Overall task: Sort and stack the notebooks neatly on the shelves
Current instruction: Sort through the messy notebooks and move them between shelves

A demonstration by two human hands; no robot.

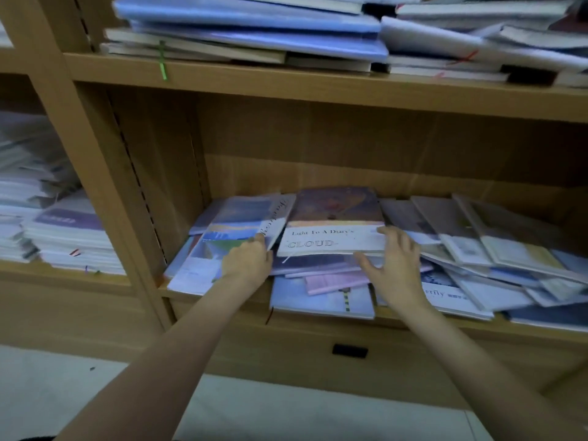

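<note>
Your left hand (246, 261) has its grip curled on the edge of a notebook with a blue picture cover (222, 237) at the left of the lower shelf (318, 319). Your right hand (393, 259) has its grip on the right edge of the white notebook marked "CLOUD" (331, 240), thumb below and fingers on top. More notebooks (477, 249) lie in a messy heap to the right, and others (254, 30) are piled on the shelf above.
</note>
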